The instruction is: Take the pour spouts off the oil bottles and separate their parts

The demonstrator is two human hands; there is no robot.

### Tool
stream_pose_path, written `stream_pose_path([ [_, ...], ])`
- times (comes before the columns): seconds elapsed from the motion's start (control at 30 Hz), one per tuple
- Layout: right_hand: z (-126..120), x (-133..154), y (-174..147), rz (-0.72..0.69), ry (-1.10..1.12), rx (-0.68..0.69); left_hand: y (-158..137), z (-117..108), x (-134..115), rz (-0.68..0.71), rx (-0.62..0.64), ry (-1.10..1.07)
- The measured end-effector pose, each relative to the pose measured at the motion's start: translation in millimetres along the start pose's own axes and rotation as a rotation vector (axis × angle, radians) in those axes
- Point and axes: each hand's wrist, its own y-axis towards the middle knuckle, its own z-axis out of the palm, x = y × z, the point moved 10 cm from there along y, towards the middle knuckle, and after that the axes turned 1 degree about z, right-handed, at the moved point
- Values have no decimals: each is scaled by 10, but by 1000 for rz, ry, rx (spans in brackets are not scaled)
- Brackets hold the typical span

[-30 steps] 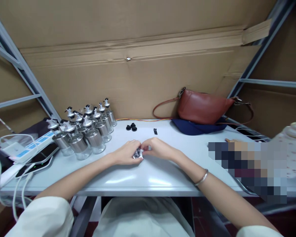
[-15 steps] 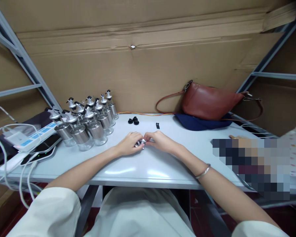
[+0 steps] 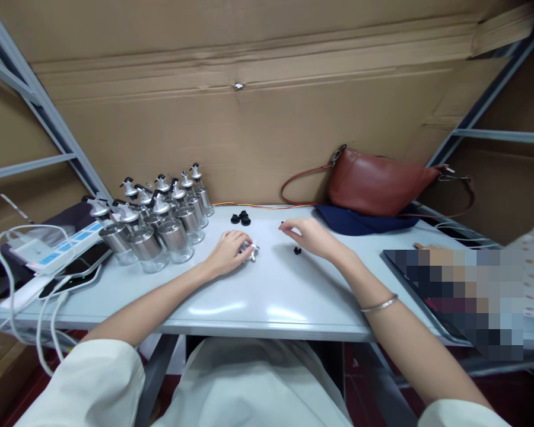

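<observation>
the fingers of the left hand (image 3: 228,251) are curled around small silver parts (image 3: 253,255) at the table (image 3: 258,296), while i cannot tell whether those of the right hand (image 3: 310,236), bent above it, pinch anything. a small black piece (image 3: 298,251) lies just below the right hand. farther back stand glass oil dispensers (image 3: 175,238), round black stoppers (image 3: 241,219) and a brown handbag (image 3: 378,184).

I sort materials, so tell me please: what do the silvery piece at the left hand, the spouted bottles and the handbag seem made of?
Silvery piece: glossy; bright highlights suggest metal, possibly coated plastic.
Spouted bottles: transparent and shiny, probably glass, possibly plastic; the satin grey bands look like steel.
Handbag: smooth leather or imitation, judging by its soft sheen.
</observation>
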Motion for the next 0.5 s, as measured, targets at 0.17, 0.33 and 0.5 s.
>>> stream_pose_path([
  [0.17, -137, -239, 2, 37, -2, -79, 224, -231, 252, -30, -116, 244],
  [0.33, -146, -262, 1, 18, 13, -115, 669, -188, 402, 66, -19, 419],
  [0.5, -143, -323, 1, 35, 18, -116, 900, 37, 427, 158, 108, 520],
])
